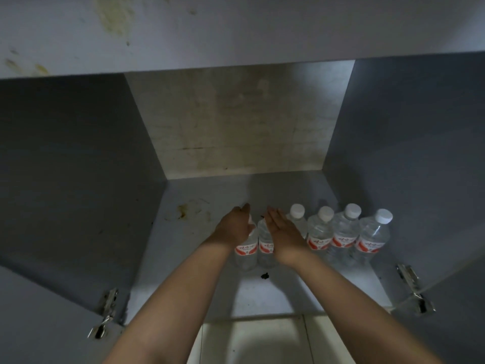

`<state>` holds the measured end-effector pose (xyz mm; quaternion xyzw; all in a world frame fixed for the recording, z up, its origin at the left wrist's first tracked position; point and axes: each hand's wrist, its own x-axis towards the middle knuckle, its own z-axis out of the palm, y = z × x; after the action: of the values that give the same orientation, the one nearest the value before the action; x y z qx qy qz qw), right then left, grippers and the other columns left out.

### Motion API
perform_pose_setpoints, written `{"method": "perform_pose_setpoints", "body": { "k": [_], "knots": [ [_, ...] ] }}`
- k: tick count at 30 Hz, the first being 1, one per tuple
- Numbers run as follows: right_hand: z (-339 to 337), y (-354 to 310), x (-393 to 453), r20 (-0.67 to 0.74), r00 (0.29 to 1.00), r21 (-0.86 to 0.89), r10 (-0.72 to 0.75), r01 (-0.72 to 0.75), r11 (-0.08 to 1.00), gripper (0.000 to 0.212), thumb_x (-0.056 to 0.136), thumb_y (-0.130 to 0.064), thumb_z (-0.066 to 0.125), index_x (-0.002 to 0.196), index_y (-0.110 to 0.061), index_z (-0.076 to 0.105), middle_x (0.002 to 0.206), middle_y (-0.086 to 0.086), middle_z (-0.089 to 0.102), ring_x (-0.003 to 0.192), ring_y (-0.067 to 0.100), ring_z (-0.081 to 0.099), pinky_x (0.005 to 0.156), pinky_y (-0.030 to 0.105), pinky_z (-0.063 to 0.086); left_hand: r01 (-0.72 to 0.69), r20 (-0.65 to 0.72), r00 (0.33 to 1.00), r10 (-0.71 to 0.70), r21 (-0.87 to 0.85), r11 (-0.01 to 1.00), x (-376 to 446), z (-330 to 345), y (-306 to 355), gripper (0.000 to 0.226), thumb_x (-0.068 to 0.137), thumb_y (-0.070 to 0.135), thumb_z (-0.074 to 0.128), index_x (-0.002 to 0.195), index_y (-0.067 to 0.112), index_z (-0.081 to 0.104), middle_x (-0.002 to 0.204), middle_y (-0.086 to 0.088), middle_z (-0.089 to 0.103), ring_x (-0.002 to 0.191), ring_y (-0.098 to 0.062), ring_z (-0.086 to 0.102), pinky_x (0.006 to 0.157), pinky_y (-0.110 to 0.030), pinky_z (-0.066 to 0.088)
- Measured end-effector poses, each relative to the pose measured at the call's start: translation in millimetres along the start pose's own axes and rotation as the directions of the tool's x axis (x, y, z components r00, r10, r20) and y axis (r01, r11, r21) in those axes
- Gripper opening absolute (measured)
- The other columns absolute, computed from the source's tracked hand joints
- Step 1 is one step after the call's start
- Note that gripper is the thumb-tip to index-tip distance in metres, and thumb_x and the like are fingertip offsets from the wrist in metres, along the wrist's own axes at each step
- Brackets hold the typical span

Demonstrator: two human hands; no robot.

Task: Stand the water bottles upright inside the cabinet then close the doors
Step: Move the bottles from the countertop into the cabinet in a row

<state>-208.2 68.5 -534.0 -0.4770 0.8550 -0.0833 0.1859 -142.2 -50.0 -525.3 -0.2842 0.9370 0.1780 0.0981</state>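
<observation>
1. The cabinet (262, 292) stands open, its grey floor panel bare at the front and stained yellow-brown towards the back left.
2. Six water bottles stand upright in a row along the right half of the cabinet floor, each clear, with a red-and-white label; white caps show on the four to the right.
3. The four rightmost bottles (346, 232) sit shoulder to shoulder, touching or nearly so, the last one just beside the right side wall.
4. The two leftmost bottles (256, 248) stand side by side between the person's hands, their caps hidden.
5. The left hand (235, 227) lies against the left side of the leftmost bottle, fingers extended forward and partly curled round it; whether it truly grips cannot be told.
6. The right hand (284, 232) is flat and open, fingers straight and together, its palm against the right side of the second bottle, holding nothing closed in it.
7. Both cabinet doors are swung wide open, with metal hinges (107, 311) visible at the lower left and lower right.
</observation>
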Motion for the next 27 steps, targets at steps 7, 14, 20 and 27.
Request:
{"method": "perform_pose_setpoints", "body": {
  "k": [7,14,20,27],
  "knots": [
    [3,-5,-7,-0.236,0.972,-0.021,-0.021,0.016,1.0,0.065,0.081,-0.031,0.038,0.135,0.005,0.045,0.144,0.029,0.041,0.132,0.038,0.045,0.103,0.048,0.046,-0.054,-0.069,0.996,0.062,0.108,0.993,-14,2,-16,0.054,0.1,0.029,0.039,0.15,0.021,0.021,0.158,-0.007,0.023,0.143,-0.028,0.027,0.115,-0.035,0.032],
    [-4,-46,-65,-0.021,0.998,-0.149,0.054,-0.056,0.987,0.051,0.071,-0.045,0.044,0.093,-0.011,0.075,0.1,0.015,0.076,0.086,0.032,0.074,0.07,0.046,0.058,0.119,0.023,0.992,-0.123,0.117,0.986,-121,-3,-21,0.05,0.1,0.034,0.035,0.148,0.028,0.024,0.161,0.003,0.012,0.149,-0.025,0.002,0.12,-0.042,0.013],
    [-63,-111,-158,0.097,0.994,-0.213,0.058,-0.036,0.976,0.06,0.08,-0.051,0.03,0.086,-0.016,0.078,0.096,0.008,0.078,0.086,0.027,0.075,0.071,0.049,0.058,0.253,0.173,0.95,-0.26,0.063,0.965,-251,-77,-9,0.05,0.102,0.038,0.028,0.15,0.031,0.015,0.162,0.006,0.0,0.15,-0.023,-0.01,0.122,-0.043,0.001],
    [-186,-223,-231,-0.032,0.989,-0.141,-0.147,0.141,0.98,0.051,0.075,-0.043,0.039,0.089,-0.012,0.077,0.098,0.011,0.077,0.089,0.029,0.074,0.072,0.047,0.059,0.329,0.12,0.935,-0.334,0.058,0.942,-377,-233,12,0.05,0.102,0.039,0.029,0.15,0.029,0.017,0.161,0.007,0.003,0.15,-0.021,-0.004,0.122,-0.041,0.0]
  ]
}}
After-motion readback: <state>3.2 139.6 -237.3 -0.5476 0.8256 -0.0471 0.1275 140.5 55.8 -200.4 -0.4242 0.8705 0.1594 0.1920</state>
